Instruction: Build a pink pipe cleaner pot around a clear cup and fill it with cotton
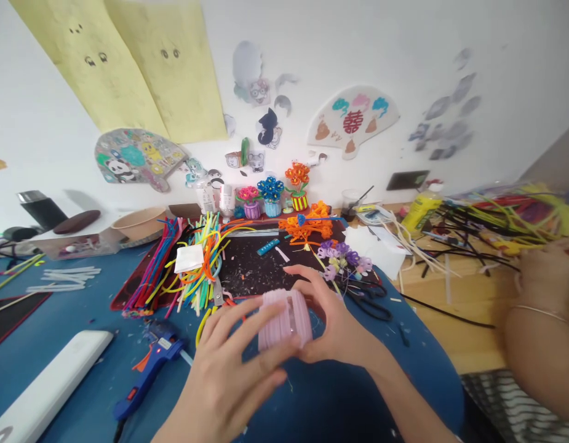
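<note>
Fingers (314, 279) hold the lilac ribbed piece (283, 325); its axis seemingly runs left-right.

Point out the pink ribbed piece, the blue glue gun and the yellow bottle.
Pink ribbed piece (302, 320), head view: its ribbed right side.
Blue glue gun (150, 372), head view: its handle.
Yellow bottle (421, 208), head view: its body.

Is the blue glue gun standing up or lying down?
Lying down: the blue glue gun has its handle stretched along the blue tabletop.
</note>
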Motion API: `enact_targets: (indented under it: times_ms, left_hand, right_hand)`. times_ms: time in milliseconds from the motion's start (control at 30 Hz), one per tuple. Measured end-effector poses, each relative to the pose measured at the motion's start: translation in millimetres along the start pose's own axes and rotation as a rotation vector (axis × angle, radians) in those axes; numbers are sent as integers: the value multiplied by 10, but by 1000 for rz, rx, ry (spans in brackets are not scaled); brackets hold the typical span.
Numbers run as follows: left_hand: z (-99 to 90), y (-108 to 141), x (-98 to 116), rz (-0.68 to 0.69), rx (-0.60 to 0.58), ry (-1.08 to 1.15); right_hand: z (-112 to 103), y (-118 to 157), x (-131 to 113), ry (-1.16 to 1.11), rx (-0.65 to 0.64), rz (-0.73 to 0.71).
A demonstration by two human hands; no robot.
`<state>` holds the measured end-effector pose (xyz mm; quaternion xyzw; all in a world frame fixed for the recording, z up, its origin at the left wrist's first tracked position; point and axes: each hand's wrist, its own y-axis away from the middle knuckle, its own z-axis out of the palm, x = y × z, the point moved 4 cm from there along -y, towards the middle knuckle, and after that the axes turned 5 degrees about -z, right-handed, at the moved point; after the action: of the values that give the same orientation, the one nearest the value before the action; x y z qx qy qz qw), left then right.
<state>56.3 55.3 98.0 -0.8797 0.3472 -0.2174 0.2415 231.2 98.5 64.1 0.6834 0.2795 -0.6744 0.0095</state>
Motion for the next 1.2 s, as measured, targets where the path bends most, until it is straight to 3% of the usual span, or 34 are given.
enact_targets:
  times_ms: [100, 200, 333, 567, 967, 1200]
  left_hand:
    - [-81, 82, 53, -12, 25, 128]
    - [-140, 18, -23, -118, 91, 273]
    - [-59, -142, -132, -197, 3, 255]
    - [-17, -197, -114, -139, -153, 129]
    - [-62, -247, -16, 90, -125, 21]
    - [123, -137, -213, -49, -310, 30]
  right_hand:
    - [8, 2, -17, -22, -8, -7]
    - [37, -8, -49, 9, -34, -6]
    - [64, -18, -75, 29, -82, 20]
    - [47, -9, -46, 85, -133, 61]
    - [3, 4, -97, 140, -257, 82]
    - [-61, 12, -22, 332, -225, 26]
